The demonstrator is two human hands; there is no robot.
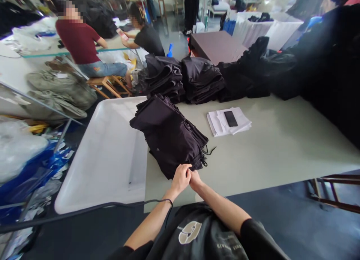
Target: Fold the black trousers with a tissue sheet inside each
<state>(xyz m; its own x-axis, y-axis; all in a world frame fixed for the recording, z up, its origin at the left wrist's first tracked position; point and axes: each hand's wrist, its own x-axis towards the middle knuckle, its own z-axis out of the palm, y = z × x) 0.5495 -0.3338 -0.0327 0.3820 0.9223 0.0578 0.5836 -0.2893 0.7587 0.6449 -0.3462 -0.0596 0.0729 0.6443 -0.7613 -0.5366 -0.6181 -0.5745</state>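
Observation:
A stack of folded black garments (168, 134) lies on the pale table (267, 140), its upper left part reaching over a white tray. Drawstrings hang out at its near right corner. At the stack's near edge, by the gathered waistband, my left hand (181, 177) has its fingers curled on the dark cloth. Close against it, my right hand (194, 178) is also closed at that edge. Its fingertips are partly hidden, and what they hold is too small to tell.
White papers (219, 123) with a black phone (231, 118) lie right of the stack. More black garment piles (202, 78) line the table's far edge. The white tray (109, 140) adjoins at left. A cable (112, 204) crosses to my left wrist. Two people sit at the back left.

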